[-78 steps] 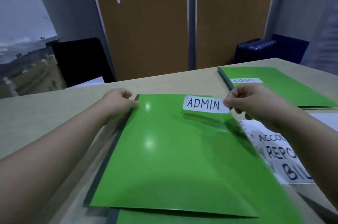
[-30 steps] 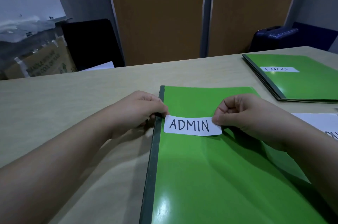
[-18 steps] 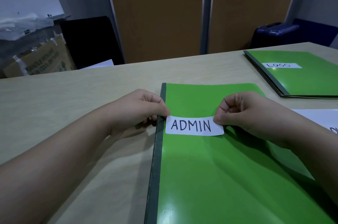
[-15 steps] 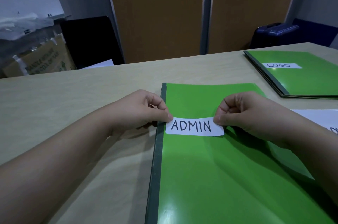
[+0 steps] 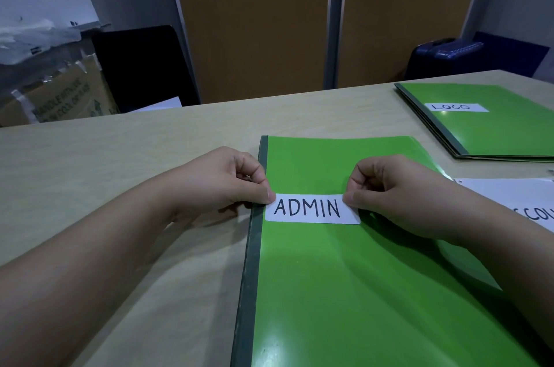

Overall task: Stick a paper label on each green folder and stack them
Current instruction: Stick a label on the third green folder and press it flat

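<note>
- White paper is what both grips close on: the rectangular paper label marked ADMIN is pinched at its upper left corner by the left hand. The right hand pinches its right end. Thumb and curled fingers of each grip are clamped on the label.
- Its long axis runs left to right between the two grips, square to the folder's spine. Each hand has its own end, so neither is nearer.
- It lies flat-looking on the upper part of the glossy green plastic folder, its left end just at the dark grey spine strip. Whether the adhesive has caught yet, I cannot tell.
- Pressing it down probably comes next, likely a rub along that long axis so the thin paper does not crease or trap a bubble on the slick cover.
- That folder fills the centre and lower right of the frame on the pale wood-grain tabletop, spine pointing away from the person.
- In the upper right sits the stack of green folders, its top one bearing a white LOGO label. It lies well apart, off to the right-hand side, so the right hand is nearer for the stacking.
- Between the two, at the right edge, lies a white sheet with black lettering.
</note>
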